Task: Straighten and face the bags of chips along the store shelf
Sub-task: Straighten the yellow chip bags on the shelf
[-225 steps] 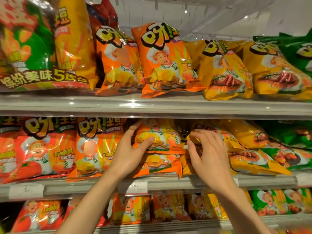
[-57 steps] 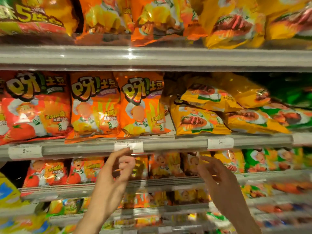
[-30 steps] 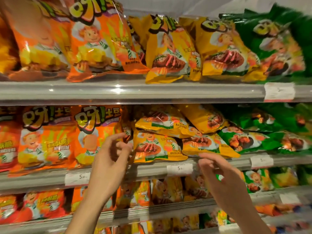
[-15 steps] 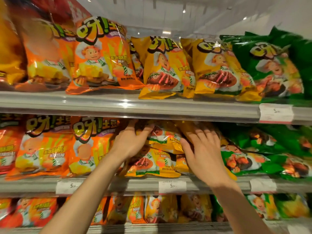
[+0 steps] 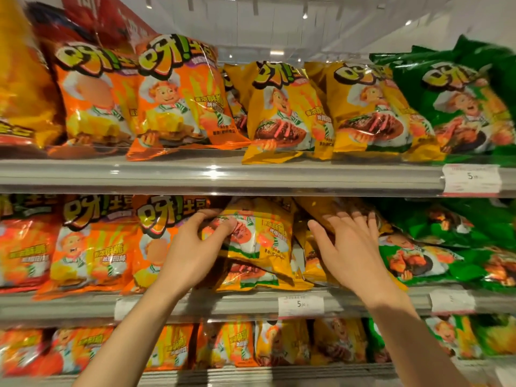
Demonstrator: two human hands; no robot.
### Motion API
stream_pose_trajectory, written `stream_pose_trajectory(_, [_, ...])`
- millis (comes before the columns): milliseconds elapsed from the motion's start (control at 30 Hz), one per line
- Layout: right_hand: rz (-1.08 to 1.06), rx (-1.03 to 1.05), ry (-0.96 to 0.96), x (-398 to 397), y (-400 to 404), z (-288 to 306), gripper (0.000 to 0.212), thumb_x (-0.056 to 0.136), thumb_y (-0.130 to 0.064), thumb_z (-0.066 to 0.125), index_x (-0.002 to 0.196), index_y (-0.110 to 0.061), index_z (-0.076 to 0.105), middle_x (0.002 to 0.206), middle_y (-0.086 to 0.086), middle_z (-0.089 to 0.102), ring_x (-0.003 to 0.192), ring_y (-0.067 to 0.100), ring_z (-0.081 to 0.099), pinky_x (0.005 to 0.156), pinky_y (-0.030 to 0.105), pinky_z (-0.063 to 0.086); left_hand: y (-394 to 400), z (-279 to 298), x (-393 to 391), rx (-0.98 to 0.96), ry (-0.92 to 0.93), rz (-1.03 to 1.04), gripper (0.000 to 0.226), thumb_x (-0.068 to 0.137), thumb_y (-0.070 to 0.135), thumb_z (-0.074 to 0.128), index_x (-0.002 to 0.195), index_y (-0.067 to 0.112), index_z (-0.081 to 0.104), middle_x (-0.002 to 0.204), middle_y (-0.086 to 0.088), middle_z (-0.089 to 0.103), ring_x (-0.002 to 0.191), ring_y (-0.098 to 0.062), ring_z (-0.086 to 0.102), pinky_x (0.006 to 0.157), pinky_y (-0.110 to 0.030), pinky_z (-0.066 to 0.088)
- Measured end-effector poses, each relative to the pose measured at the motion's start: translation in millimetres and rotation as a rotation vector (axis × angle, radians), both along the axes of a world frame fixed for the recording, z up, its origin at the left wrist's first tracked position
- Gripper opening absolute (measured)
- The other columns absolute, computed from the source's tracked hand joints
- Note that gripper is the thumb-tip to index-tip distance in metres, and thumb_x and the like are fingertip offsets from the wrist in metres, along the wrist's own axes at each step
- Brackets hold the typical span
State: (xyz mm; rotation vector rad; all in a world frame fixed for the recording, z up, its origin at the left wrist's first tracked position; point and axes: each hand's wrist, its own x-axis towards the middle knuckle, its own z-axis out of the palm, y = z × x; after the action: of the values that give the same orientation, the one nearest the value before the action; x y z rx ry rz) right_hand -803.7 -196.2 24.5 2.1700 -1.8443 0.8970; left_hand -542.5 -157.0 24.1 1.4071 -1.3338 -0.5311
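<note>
On the middle shelf (image 5: pixel 83 305) yellow chip bags lie in a loose heap. My left hand (image 5: pixel 192 252) grips the left edge of the front yellow bag (image 5: pixel 265 236), which stands almost upright. My right hand (image 5: pixel 351 247), fingers spread, presses flat on a slanted yellow bag (image 5: pixel 318 210) behind it. More yellow bags (image 5: pixel 310 263) lie tilted between the two. Orange bags (image 5: pixel 92 244) stand upright and facing forward to the left. Green bags (image 5: pixel 435 255) lie slumped to the right.
The top shelf (image 5: pixel 223 174) holds upright orange, yellow and green bags. A lower shelf carries smaller bags (image 5: pixel 279 342) of the same kinds. Price tags (image 5: pixel 301 305) are clipped along the shelf rails.
Both hands rose from below the shelf rail into the yellow heap. My left hand took hold of the front yellow bag and stood it up; my right hand settled flat on the bag behind.
</note>
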Motion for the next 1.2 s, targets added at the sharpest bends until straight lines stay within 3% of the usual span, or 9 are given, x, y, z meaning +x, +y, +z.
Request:
stream_pose_trajectory(167, [0.083,0.042,-0.100,52,28,6,0.067,0.099,-0.063,0.028,0.140,-0.017,0.053,0.124,0.005,0.066,0.125,0.023,0.051,0.112,0.040,0.029,26,-6,9,-0.033,0.119,-0.063,0.038,0.085,0.048,0.068,0.120,0.036,0.062,0.111,0.014,0.069,0.101,0.004,0.065,0.087,-0.017,0.051])
stream_pose_trajectory(333, [0.154,0.302,-0.244,79,36,15,0.079,0.098,-0.067,0.017,0.157,-0.014,0.017,0.081,0.003,0.068,0.140,0.021,0.039,0.124,0.043,-0.007,40,-6,20,0.026,0.174,-0.173,0.049,0.075,0.041,0.075,0.122,0.037,0.060,0.108,0.009,0.072,0.099,-0.003,0.069,0.081,-0.017,0.053])
stream_pose_trajectory(400, [0.191,0.342,-0.355,80,42,15,0.077,0.098,-0.065,0.026,0.158,-0.018,0.013,0.093,0.003,0.069,0.143,0.020,0.030,0.124,0.042,-0.001,41,-3,25,0.069,0.194,-0.211,0.057,0.076,0.040,0.077,0.128,0.038,0.055,0.102,0.008,0.074,0.094,-0.004,0.071,0.077,-0.016,0.052])
stream_pose_trajectory(533, [0.233,0.320,-0.497,75,50,9,0.086,0.089,-0.074,0.043,0.156,-0.030,0.014,0.148,0.002,0.048,0.140,0.023,0.041,0.109,0.044,0.039,30,-2,30,0.146,0.184,-0.204,0.068,0.074,0.067,0.069,0.135,0.045,0.048,0.117,0.012,0.069,0.113,-0.008,0.063,0.102,-0.037,0.043])
stream_pose_trajectory(667, [0.275,0.320,-0.521,68,53,4,0.086,0.085,-0.074,0.049,0.154,-0.034,0.017,0.145,-0.007,0.051,0.129,0.014,0.052,0.102,0.039,0.046,23,5,19,0.197,0.116,-0.225,0.087,0.076,0.078,0.058,0.151,0.042,0.031,0.153,0.011,0.040,0.135,-0.013,0.043,0.103,-0.031,0.032])
stream_pose_trajectory(800, [0.270,0.316,-0.536,67,58,-3,0.093,0.070,-0.086,0.044,0.148,-0.043,0.018,0.140,-0.012,0.054,0.119,0.016,0.061,0.098,0.045,0.051,23,3,11,0.177,0.040,-0.263,0.075,0.089,0.068,0.049,0.155,0.047,0.020,0.161,0.017,0.026,0.144,-0.009,0.029,0.105,-0.031,0.025])
stream_pose_trajectory(900, [0.318,0.333,-0.608,74,61,-7,0.090,0.067,-0.085,0.050,0.144,-0.050,0.020,0.132,-0.015,0.058,0.107,0.013,0.067,0.091,0.044,0.056,32,2,19,0.155,0.061,-0.275,0.074,0.089,0.064,0.054,0.153,0.052,0.019,0.155,0.020,0.029,0.137,-0.002,0.028,0.107,-0.031,0.024])
stream_pose_trajectory(1033, [0.366,0.370,-0.634,95,64,-9,0.091,0.066,-0.083,0.054,0.144,-0.052,0.016,0.136,-0.015,0.055,0.096,0.005,0.070,0.088,0.042,0.057,43,-2,46,0.103,0.066,-0.185,0.072,0.081,0.066,0.066,0.142,0.063,0.029,0.158,0.017,0.031,0.148,-0.011,0.024,0.120,-0.045,0.023])
stream_pose_trajectory(1200, [0.426,0.389,-0.584,124,67,-5,0.083,0.083,-0.074,0.053,0.151,-0.045,0.015,0.133,-0.017,0.052,0.105,0.002,0.063,0.095,0.038,0.054,59,-4,74,-0.037,0.093,-0.110,0.068,0.083,0.049,0.067,0.144,0.050,0.039,0.133,0.034,0.054,0.122,0.015,0.049,0.103,-0.020,0.039])
